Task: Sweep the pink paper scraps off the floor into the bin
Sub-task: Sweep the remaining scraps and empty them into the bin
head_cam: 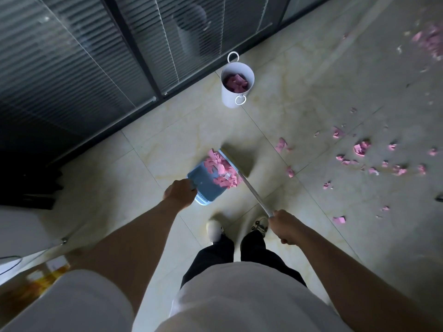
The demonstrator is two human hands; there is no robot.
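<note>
My left hand [180, 190] grips the handle of a blue dustpan [203, 185] held low over the floor in the centre of the view. A heap of pink paper scraps [221, 169] lies in its far half. The broom's metal handle [254, 195] is gripped by my right hand [286, 226]. The blurred broom head [236, 157] sits right against the dustpan's far right side. A white metal bin [233, 94] with ring handles stands further ahead by the wall, with pink scraps inside. More pink scraps [362, 147] are scattered on the floor to the right.
A dark glass partition [96, 68] with blinds runs along the left and far side. A further heap of pink scraps [429, 41] lies at the far right. My shoes [215, 230] stand just behind the dustpan. White furniture and a yellowish object [48, 276] are at the lower left.
</note>
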